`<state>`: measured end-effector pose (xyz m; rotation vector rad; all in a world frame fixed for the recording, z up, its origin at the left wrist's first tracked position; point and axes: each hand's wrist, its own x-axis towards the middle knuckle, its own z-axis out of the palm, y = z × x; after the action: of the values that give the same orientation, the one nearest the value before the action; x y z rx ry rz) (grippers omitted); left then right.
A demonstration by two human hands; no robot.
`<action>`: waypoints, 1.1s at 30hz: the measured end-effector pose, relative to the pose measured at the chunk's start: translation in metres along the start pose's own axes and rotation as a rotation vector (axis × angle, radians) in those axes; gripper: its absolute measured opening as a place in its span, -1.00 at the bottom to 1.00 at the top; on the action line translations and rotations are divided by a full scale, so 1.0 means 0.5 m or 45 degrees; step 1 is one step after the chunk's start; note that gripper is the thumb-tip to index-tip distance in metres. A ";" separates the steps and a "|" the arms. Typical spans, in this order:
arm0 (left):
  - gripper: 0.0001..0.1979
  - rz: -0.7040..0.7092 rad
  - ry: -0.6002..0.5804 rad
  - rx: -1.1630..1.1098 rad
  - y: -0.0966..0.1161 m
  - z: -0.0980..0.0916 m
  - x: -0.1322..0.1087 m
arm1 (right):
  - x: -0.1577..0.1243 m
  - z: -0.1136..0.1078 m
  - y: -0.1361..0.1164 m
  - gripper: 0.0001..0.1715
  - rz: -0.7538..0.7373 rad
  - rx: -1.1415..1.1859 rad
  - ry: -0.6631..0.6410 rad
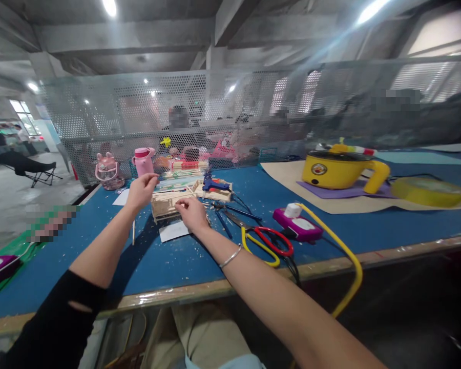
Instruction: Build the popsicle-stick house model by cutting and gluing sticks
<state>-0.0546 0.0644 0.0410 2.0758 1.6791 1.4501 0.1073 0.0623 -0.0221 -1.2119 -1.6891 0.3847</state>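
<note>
A small box-like frame of thin wooden sticks (162, 209) stands on the blue tabletop in front of me. My left hand (141, 189) is raised above its left end, thumb and fingers pinched; whatever is between them is too small to make out. My right hand (194, 214) is at the frame's right side, its fingertips also pinched and close to the sticks. What they grip, if anything, is hidden. A blue glue gun (214, 184) rests on a second stick frame (218, 193) just behind my right hand. White paper (173, 232) lies in front of the first frame.
Scissors with red and yellow handles (267, 246) and blue-handled pliers (225, 224) lie right. Beyond are a purple power strip (301, 228), a yellow cable (338, 246) and a yellow pot (330, 171). A pink bottle (143, 163) stands behind, before a perforated screen (138, 107).
</note>
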 end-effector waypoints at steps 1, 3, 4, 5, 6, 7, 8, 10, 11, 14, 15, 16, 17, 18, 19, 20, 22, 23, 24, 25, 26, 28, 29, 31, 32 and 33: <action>-0.63 0.008 0.069 -0.031 0.000 -0.004 -0.025 | 0.000 0.001 0.000 -0.81 0.014 0.022 -0.037; -0.66 0.075 0.180 0.038 0.001 -0.011 -0.064 | 0.002 0.002 0.003 -0.80 0.053 0.077 -0.104; -0.68 0.116 0.222 0.095 0.002 -0.016 -0.074 | 0.003 0.002 0.005 -0.80 0.070 0.105 -0.124; -0.69 0.136 0.259 0.133 0.004 -0.020 -0.075 | 0.005 0.002 0.007 -0.80 0.081 0.130 -0.133; -0.68 0.126 0.271 0.168 0.008 -0.025 -0.067 | 0.007 0.003 0.009 -0.80 0.088 0.155 -0.134; -0.67 0.089 0.249 0.209 0.012 -0.029 -0.050 | 0.008 0.003 0.011 -0.81 0.094 0.181 -0.133; -0.67 0.045 0.133 0.278 0.017 -0.031 -0.027 | 0.009 0.003 0.012 -0.81 0.102 0.207 -0.129; -0.72 0.034 -0.292 0.496 0.030 -0.026 0.026 | 0.009 0.005 0.012 -0.81 0.135 0.261 -0.111; -0.76 0.066 -0.494 0.622 0.036 -0.018 0.051 | 0.009 0.005 0.011 -0.81 0.161 0.286 -0.100; -0.84 0.023 -0.977 0.875 0.049 0.023 0.099 | 0.005 0.007 0.010 -0.80 0.234 0.328 -0.079; -0.87 0.020 -1.025 0.895 0.050 0.038 0.105 | 0.004 0.006 0.010 -0.80 0.250 0.318 -0.078; -0.90 0.020 -1.047 0.906 0.050 0.052 0.107 | 0.002 0.006 0.011 -0.80 0.256 0.295 -0.082; -0.90 0.025 -1.067 0.906 0.048 0.063 0.106 | 0.001 0.004 0.012 -0.80 0.252 0.267 -0.089; -0.89 0.036 -1.075 0.897 0.045 0.071 0.103 | 0.001 0.003 0.013 -0.80 0.239 0.238 -0.100; -0.88 0.044 -1.084 0.885 0.041 0.076 0.101 | 0.000 0.001 0.015 -0.80 0.218 0.215 -0.116; -0.87 0.050 -1.091 0.871 0.037 0.078 0.098 | 0.000 -0.001 0.016 -0.79 0.192 0.201 -0.136; -0.85 0.058 -1.109 0.843 0.029 0.077 0.095 | 0.000 -0.003 0.019 -0.78 0.148 0.209 -0.164; -0.85 0.063 -1.112 0.836 0.027 0.074 0.095 | 0.001 -0.003 0.021 -0.77 0.135 0.227 -0.173; -0.84 0.070 -1.108 0.838 0.025 0.073 0.095 | 0.001 -0.003 0.021 -0.77 0.124 0.248 -0.178; -0.82 0.079 -1.096 0.847 0.023 0.071 0.095 | 0.001 -0.002 0.022 -0.76 0.113 0.269 -0.179; -0.80 0.088 -1.078 0.859 0.023 0.071 0.095 | 0.002 -0.001 0.022 -0.75 0.105 0.282 -0.178; -0.78 0.091 -1.036 0.885 0.023 0.073 0.097 | 0.001 0.000 0.023 -0.75 0.111 0.282 -0.178; -0.79 0.084 -1.025 0.891 0.024 0.076 0.098 | 0.001 0.000 0.022 -0.75 0.121 0.270 -0.181; -0.82 0.058 -1.018 0.903 0.026 0.080 0.101 | 0.000 -0.001 0.021 -0.77 0.140 0.235 -0.191; -0.81 0.044 -1.018 0.913 0.028 0.082 0.103 | 0.000 -0.002 0.021 -0.78 0.142 0.216 -0.199; -0.80 0.034 -1.016 0.924 0.029 0.083 0.104 | 0.000 -0.003 0.020 -0.78 0.138 0.197 -0.205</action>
<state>-0.0183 0.1193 0.0581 2.4669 1.9011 -0.1252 0.1142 0.0664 -0.0286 -1.1869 -1.6990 0.6830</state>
